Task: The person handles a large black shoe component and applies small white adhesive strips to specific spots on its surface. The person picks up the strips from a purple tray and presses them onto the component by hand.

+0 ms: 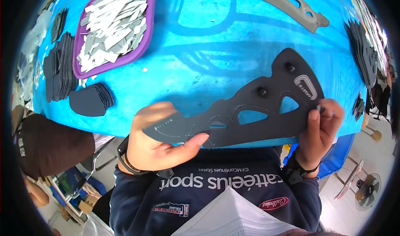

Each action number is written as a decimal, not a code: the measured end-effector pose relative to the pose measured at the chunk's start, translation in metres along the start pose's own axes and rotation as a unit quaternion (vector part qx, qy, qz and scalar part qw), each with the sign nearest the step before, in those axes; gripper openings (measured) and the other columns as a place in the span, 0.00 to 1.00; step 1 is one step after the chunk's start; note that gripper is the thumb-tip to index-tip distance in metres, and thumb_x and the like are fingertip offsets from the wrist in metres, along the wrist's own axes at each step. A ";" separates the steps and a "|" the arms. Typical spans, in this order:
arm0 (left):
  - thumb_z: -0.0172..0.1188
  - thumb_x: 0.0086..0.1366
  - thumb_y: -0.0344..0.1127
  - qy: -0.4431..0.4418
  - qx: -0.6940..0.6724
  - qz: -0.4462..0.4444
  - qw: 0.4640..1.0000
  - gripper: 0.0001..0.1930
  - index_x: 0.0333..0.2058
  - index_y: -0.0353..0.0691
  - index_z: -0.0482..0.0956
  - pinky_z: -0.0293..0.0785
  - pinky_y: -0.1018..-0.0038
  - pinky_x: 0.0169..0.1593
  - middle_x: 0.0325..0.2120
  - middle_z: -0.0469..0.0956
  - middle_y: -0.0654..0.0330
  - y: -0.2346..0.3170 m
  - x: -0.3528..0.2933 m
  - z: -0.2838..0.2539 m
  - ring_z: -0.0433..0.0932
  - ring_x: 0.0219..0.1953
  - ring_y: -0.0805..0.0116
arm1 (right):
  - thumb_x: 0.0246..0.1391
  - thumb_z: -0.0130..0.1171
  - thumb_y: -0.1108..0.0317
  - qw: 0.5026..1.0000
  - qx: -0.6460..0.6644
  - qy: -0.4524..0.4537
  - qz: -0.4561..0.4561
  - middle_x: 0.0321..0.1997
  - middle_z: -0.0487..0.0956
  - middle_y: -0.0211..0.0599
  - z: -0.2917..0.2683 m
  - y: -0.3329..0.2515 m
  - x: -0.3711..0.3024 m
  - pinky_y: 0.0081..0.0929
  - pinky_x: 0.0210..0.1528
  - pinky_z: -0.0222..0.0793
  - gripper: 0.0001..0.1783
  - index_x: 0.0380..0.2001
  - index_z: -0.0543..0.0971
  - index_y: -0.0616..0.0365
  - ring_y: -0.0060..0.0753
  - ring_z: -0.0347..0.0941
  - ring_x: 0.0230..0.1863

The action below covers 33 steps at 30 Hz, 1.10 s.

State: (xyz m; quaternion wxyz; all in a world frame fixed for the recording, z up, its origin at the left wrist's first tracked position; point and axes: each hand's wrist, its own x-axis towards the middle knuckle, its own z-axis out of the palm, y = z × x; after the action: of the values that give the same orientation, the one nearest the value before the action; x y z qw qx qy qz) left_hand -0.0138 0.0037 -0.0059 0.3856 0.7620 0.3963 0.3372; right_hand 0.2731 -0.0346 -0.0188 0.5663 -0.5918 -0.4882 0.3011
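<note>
I hold a long dark grey cut-out template [254, 111] with two triangular holes and two black pegs, flat above the near edge of the blue table [200, 61]. My left hand [156, 140] pinches its narrow left end between thumb and fingers. My right hand [318, 129] grips its wide right end, thumb on top beside a small silver label piece [306, 86] stuck on the template.
A purple tray [143, 44] of silver-grey cut pieces sits at the back left. Stacks of dark cut pieces [89, 99] lie left of it and at the right edge [364, 52]. A grey template [291, 4] lies at the far side. Another person's dark sleeve [50, 146] is at the left.
</note>
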 end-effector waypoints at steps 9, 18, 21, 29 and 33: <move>0.68 0.43 0.28 -0.066 0.032 0.021 0.997 0.09 0.16 0.36 0.74 0.56 0.70 0.25 0.13 0.68 0.61 -0.002 0.010 0.010 0.62 0.19 0.63 | 0.33 0.71 0.78 0.980 -0.068 -0.181 -0.043 0.48 0.64 0.39 -0.005 0.005 0.005 0.20 0.45 0.67 0.36 0.51 0.69 0.63 0.28 0.66 0.45; 0.68 0.42 0.32 -0.066 0.129 -0.017 0.989 0.10 0.14 0.38 0.74 0.54 0.70 0.32 0.12 0.66 0.64 0.000 0.012 0.010 0.60 0.22 0.64 | 0.34 0.69 0.81 0.994 0.028 -0.107 -0.014 0.49 0.66 0.44 0.005 0.009 0.000 0.25 0.45 0.68 0.27 0.42 0.71 0.61 0.33 0.68 0.47; 0.67 0.43 0.32 -0.059 0.132 -0.012 0.989 0.10 0.14 0.37 0.74 0.54 0.68 0.33 0.12 0.66 0.64 -0.001 0.013 0.012 0.60 0.22 0.64 | 0.35 0.68 0.82 0.987 -0.071 -0.134 -0.049 0.48 0.67 0.45 0.002 0.009 0.001 0.25 0.44 0.68 0.23 0.36 0.71 0.60 0.33 0.69 0.45; 0.67 0.42 0.31 -0.095 0.157 -0.028 0.983 0.09 0.14 0.39 0.74 0.50 0.69 0.35 0.12 0.65 0.66 -0.001 0.015 0.009 0.61 0.22 0.67 | 0.35 0.68 0.81 0.982 -0.122 -0.133 -0.046 0.44 0.69 0.43 0.001 0.005 0.000 0.24 0.42 0.66 0.21 0.35 0.73 0.59 0.32 0.69 0.42; 0.66 0.43 0.31 -0.088 0.155 -0.027 0.984 0.08 0.15 0.39 0.74 0.50 0.68 0.35 0.12 0.64 0.66 -0.002 0.015 0.011 0.61 0.21 0.66 | 0.34 0.68 0.82 0.982 -0.130 -0.131 -0.044 0.43 0.69 0.42 0.003 0.003 0.001 0.24 0.43 0.65 0.20 0.34 0.73 0.59 0.32 0.68 0.42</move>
State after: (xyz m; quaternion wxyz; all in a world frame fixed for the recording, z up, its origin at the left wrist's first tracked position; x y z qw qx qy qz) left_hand 0.0012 0.0139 -0.0092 0.3051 0.8283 0.4285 0.1928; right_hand 0.2717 -0.0326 -0.0221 0.4278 -0.5938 -0.6190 0.2850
